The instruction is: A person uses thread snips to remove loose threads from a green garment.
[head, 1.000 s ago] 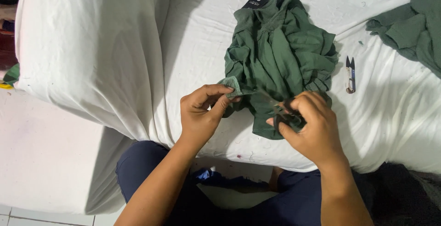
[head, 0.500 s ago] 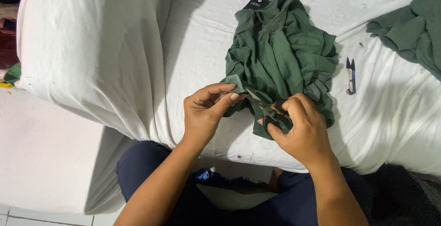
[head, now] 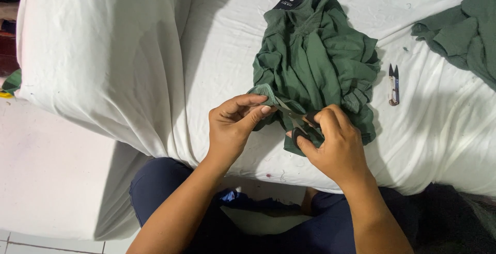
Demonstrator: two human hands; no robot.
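Note:
A crumpled dark green garment point(head: 315, 57) lies on a white bed sheet point(head: 217, 52), with a black tag point(head: 288, 1) at its far end. My left hand point(head: 235, 125) pinches the garment's near edge between thumb and fingers. Just right of it, my right hand point(head: 336, 148) grips small scissors point(head: 294, 119) with dark handles. Their blades point toward the pinched edge. How far apart the blades are is hard to tell.
A small pair of thread snips point(head: 393, 84) lies on the sheet right of the garment. More green cloth point(head: 462, 32) is heaped at the far right. The sheet hangs over the bed's edge at the left above a pale floor point(head: 46, 181). My dark blue trousers point(head: 170, 192) are below.
My right hand has turned and shifted slightly left, bringing the scissors' blades up to the edge held by my left hand. The left hand and the garment have barely moved.

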